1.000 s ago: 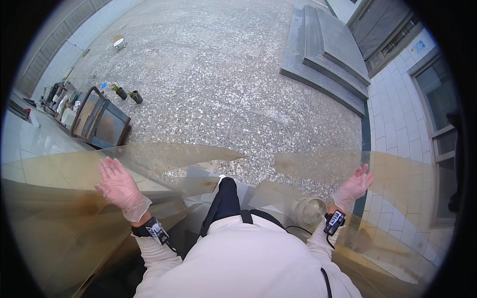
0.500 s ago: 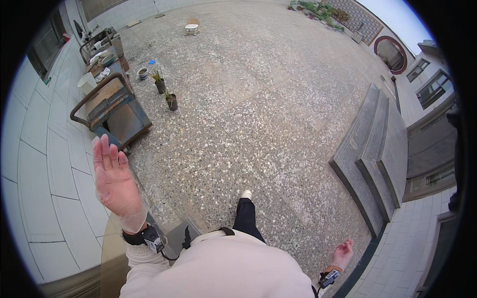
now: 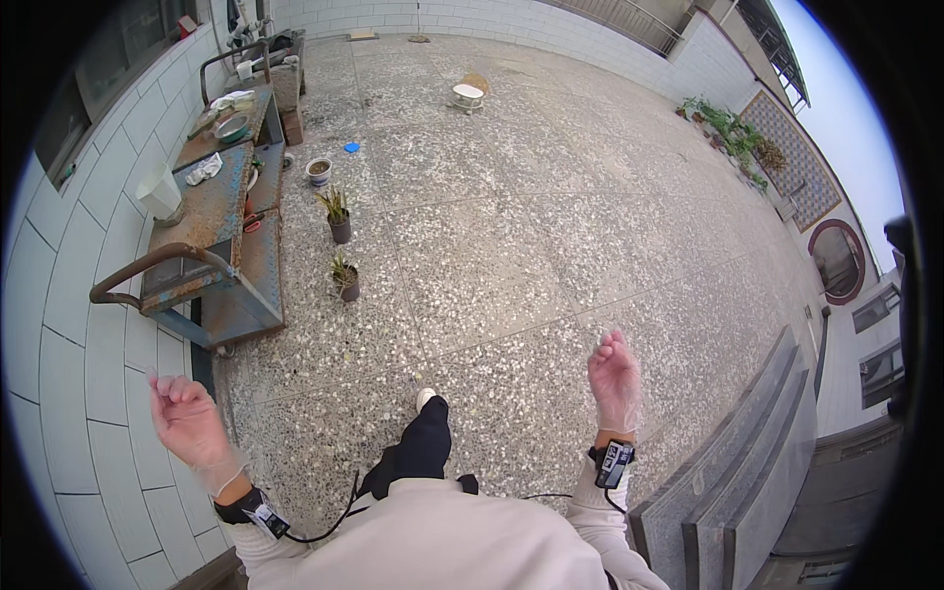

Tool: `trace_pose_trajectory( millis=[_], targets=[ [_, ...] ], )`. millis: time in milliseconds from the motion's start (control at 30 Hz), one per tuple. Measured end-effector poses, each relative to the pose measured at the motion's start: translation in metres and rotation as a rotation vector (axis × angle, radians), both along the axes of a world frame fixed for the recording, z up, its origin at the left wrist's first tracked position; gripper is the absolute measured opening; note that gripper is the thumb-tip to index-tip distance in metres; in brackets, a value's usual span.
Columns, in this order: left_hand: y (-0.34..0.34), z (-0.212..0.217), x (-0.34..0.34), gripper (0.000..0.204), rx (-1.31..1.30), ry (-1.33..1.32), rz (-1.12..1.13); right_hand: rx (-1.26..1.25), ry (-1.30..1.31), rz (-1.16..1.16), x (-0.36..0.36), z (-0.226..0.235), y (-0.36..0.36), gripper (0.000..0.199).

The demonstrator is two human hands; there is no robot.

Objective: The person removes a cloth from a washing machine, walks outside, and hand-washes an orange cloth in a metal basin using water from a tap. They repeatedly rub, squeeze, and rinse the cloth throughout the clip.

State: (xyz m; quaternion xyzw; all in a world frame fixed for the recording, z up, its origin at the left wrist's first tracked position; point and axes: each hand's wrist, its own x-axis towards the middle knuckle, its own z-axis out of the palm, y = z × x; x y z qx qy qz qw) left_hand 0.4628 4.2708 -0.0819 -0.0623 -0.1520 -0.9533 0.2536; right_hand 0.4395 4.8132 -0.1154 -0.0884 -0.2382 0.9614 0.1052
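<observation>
My left hand (image 3: 187,421), in a thin clear plastic glove, is raised at the left near the tiled wall. Its palm shows, the fingers are loosely bent and apart from the thumb, and nothing is in it. My right hand (image 3: 616,379), gloved alike, is held up over the speckled floor with the fingers loosely curled; no object shows in it. Beyond my left hand stands a rusty blue metal cart (image 3: 211,221) with a curved push handle (image 3: 162,264). On it are a white bucket (image 3: 159,193), a crumpled white cloth (image 3: 205,169) and a green bowl (image 3: 232,128).
Two dark pots with spiky plants (image 3: 339,224) and a bowl-shaped planter (image 3: 319,171) stand right of the cart. Farther off are a blue lid-like disc (image 3: 352,147) and a small white stool (image 3: 467,96). Grey stone steps (image 3: 737,472) rise at the right.
The view has turned left and moved nearer the cart and plants. My right hand has come up and forward; my left hand has lowered, its fingers more bent. One foot has stepped forward.
</observation>
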Motion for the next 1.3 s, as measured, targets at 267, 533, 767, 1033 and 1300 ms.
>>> trace_pose_trajectory(
  millis=[267,533,767,1033,1300],
  targets=[
    [0.156,0.027,-0.322,0.020,0.224,-0.059,-0.392,-0.023,-0.427,-0.317,-0.157,-0.061,0.153,0.034],
    [0.211,0.021,-0.599,0.019,0.245,-0.040,-0.271,0.076,-0.477,-0.772,-0.413,-0.110,0.288,0.044],
    [0.193,0.025,-0.770,0.020,0.163,-0.028,-0.052,0.005,-0.154,0.334,-0.864,-0.021,0.136,0.021],
    [0.117,0.002,-1.012,0.018,0.213,-0.041,0.172,0.023,-0.273,0.373,-1.173,-0.041,0.052,0.021],
    [0.113,0.044,-1.325,0.021,0.169,0.061,-0.077,0.083,-0.450,-0.074,-1.362,-0.075,0.147,0.025]
  ],
)
